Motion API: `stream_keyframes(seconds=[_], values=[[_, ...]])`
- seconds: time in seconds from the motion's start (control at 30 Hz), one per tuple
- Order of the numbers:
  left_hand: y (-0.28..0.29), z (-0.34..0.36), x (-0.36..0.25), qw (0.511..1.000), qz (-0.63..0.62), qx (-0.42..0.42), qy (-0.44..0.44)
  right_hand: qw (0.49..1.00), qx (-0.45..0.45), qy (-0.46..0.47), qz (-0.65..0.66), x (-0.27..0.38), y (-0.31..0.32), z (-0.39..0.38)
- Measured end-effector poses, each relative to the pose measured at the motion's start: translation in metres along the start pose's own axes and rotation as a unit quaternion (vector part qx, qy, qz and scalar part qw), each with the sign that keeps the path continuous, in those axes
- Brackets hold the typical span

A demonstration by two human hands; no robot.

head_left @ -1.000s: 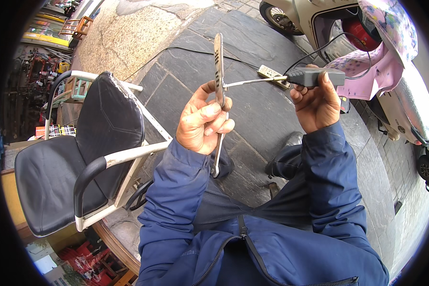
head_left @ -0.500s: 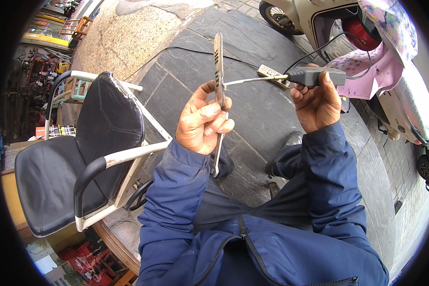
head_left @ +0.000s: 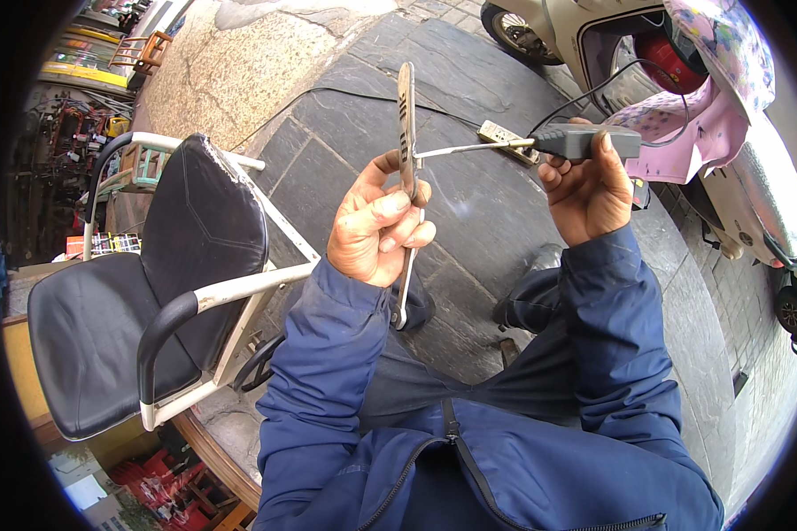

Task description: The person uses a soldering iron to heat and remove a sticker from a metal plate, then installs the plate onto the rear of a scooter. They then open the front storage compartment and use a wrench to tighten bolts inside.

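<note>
My left hand [head_left: 374, 223] is closed around a long, narrow flat piece with a rounded top [head_left: 406, 111], held upright, with dark marks along its upper face. Below the fingers a thin metal bar [head_left: 406, 292] continues down; whether it is the same part I cannot tell. In my right hand [head_left: 591, 190] is a corded soldering iron [head_left: 584, 142] with a dark grey boxy handle, gripped between thumb and fingers. Its slim metal shaft points left, and the tip meets the side of the flat piece just above my left fingers.
A black padded chair [head_left: 106, 327] with pale metal arms stands at left. Beyond my hands, a power strip [head_left: 507, 142] and dark cable [head_left: 363, 94] lie on slate paving. A scooter with a pink flowered cover [head_left: 726, 106] is parked at right. Tools [head_left: 58, 177] crowd the far left.
Both hands, the flat piece and the iron stay almost exactly where they were. A faint pale haze now shows below the iron's shaft.
</note>
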State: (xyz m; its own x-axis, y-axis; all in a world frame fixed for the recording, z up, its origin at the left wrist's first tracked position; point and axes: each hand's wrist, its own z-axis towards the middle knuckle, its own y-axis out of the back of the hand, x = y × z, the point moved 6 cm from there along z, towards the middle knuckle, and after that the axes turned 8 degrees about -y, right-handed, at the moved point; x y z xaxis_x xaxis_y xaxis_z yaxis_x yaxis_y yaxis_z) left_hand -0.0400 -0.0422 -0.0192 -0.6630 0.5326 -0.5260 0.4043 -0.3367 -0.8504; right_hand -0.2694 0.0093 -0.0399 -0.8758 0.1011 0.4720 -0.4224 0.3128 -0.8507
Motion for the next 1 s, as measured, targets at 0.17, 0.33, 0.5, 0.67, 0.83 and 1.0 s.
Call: stream_keyframes(seconds=[0.17, 0.33, 0.5, 0.67, 0.83, 1.0], values=[[0.0, 0.0, 0.0, 1.0, -0.003, 0.0, 0.0, 1.0, 0.008, -0.013, -0.016, -0.001, 0.003, 0.002], [0.0, 0.0, 0.0, 1.0, -0.004, 0.004, 0.001, 1.0, 0.022, -0.022, -0.004, -0.003, 0.004, 0.002], [-0.001, 0.0, 0.0, 1.0, -0.003, -0.007, -0.002, 0.999, 0.024, -0.02, -0.009, -0.002, 0.005, 0.002], [0.0, -0.002, -0.007, 0.971, 0.193, -0.124, -0.069, 1.0, 0.021, -0.001, 0.001, 0.008, 0.008, 0.004], [-0.004, -0.003, -0.011, 0.923, 0.308, -0.196, -0.118, 1.0, 0.001, -0.004, -0.003, 0.008, 0.013, 0.005], [-0.005, -0.004, -0.014, 0.908, 0.328, -0.223, -0.136, 1.0, 0.0, -0.012, -0.009, 0.005, 0.013, 0.005]])
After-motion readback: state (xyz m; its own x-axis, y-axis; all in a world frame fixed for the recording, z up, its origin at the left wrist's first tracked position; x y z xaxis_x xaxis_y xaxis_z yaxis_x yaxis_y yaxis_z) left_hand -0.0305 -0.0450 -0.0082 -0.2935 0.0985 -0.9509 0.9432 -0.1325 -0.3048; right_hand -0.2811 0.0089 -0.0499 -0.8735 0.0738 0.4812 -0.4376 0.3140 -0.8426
